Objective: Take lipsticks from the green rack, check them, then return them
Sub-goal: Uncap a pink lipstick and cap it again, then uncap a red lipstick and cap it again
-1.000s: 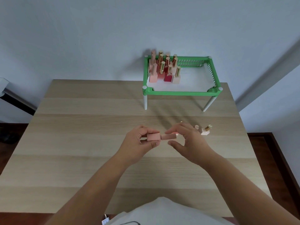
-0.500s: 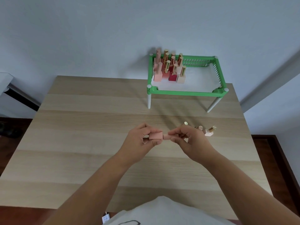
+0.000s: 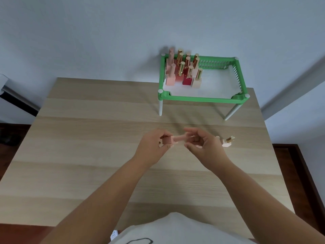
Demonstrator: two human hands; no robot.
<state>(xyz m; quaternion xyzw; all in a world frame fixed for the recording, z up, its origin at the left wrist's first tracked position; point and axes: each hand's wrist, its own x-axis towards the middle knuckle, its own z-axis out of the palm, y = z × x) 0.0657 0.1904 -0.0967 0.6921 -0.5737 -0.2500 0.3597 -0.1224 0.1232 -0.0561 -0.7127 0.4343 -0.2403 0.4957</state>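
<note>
I hold a pink lipstick point(image 3: 173, 139) sideways above the middle of the wooden table point(image 3: 88, 138). My left hand point(image 3: 154, 145) grips its square base. My right hand point(image 3: 202, 144) pinches its slim cap end between thumb and fingers; motion blur hides whether the cap has separated. The green rack point(image 3: 202, 99) stands on white legs at the table's far right, with several upright lipsticks point(image 3: 184, 71) clustered in its left part. Another lipstick with a gold cap point(image 3: 228, 141) sits on the table just right of my right hand.
The rack's right half shows only its white floor. A pale wall runs behind the table. A white object juts in at the left edge, and dark wood floor shows on both sides.
The two ends of the pink lipstick have drawn apart, showing more of its slim middle section. The camera has tilted, so the rack sits a little further right.
</note>
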